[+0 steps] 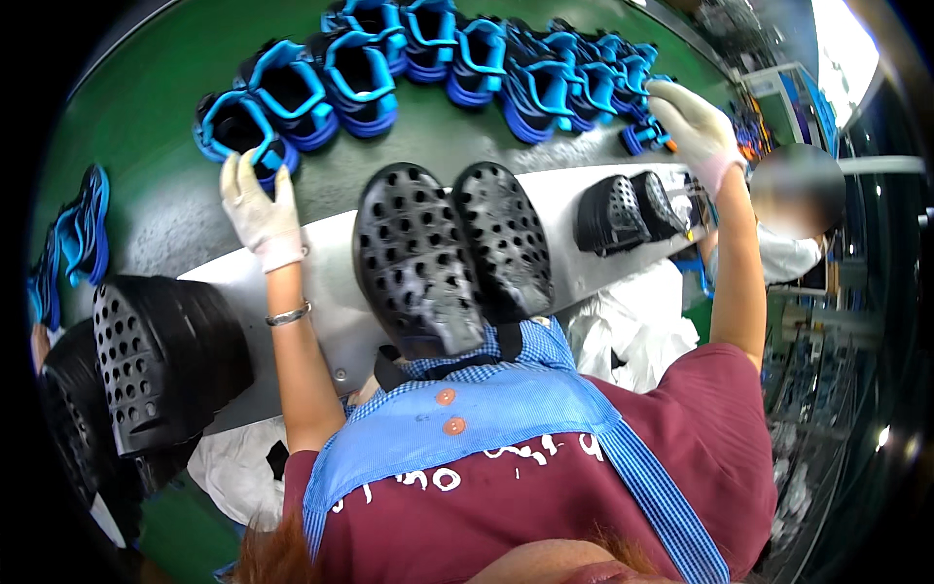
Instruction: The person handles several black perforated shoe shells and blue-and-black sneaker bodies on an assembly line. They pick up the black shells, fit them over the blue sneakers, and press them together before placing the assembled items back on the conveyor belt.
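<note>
At the left end of a row of black-and-blue sports shoes, my left hand, in a whitish glove, has its fingers and thumb on either side of the heel of the nearest shoe. The shoe stands on a green surface. Raised at the far right, my gloved right hand has its fingers stretched out beside the last shoes of the row. Nothing shows in its grasp, though its palm side is hidden. Just below its fingertips lies a small blue piece with an orange tip.
Black perforated shoe-shaped blocks stand in front of me along a metal ledge, with a smaller pair to the right and larger ones at left. More blue shoes sit far left. A co-worker is at right.
</note>
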`<state>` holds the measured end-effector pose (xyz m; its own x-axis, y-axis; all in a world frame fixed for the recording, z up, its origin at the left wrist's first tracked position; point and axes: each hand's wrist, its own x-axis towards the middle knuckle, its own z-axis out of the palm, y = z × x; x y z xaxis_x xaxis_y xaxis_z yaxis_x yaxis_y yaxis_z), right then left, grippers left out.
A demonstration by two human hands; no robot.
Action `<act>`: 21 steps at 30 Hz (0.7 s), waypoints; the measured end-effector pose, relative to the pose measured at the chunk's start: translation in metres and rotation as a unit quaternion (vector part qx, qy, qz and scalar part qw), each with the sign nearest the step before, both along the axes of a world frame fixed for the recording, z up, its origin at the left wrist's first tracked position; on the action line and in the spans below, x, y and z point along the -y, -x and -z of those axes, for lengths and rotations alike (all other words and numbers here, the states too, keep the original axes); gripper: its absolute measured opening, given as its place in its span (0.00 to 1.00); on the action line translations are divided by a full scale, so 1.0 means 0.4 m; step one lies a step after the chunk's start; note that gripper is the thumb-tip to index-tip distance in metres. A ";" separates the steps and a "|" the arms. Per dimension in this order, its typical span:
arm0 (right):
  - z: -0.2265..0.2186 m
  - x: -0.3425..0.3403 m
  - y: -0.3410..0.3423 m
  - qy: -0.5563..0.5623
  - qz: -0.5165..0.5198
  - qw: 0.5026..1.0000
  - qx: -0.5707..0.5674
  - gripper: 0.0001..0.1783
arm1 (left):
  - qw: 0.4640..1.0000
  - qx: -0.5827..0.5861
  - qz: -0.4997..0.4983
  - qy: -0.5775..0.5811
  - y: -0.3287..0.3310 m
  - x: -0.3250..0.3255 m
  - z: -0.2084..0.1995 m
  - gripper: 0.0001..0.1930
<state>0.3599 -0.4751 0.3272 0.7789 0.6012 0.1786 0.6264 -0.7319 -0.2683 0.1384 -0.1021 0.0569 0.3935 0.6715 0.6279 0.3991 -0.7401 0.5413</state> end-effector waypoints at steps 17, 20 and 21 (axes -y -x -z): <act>0.386 0.582 0.040 0.058 0.224 0.971 0.062 0.29 | 0.964 -0.203 -0.167 -0.036 0.066 -0.106 -0.076 0.27; 0.384 0.595 0.044 0.066 0.197 0.975 0.081 0.28 | 0.967 -0.191 -0.161 -0.046 0.074 -0.066 -0.081 0.29; 0.380 0.603 0.047 0.064 0.178 0.978 0.088 0.27 | 0.969 -0.185 -0.157 -0.048 0.077 -0.054 -0.090 0.29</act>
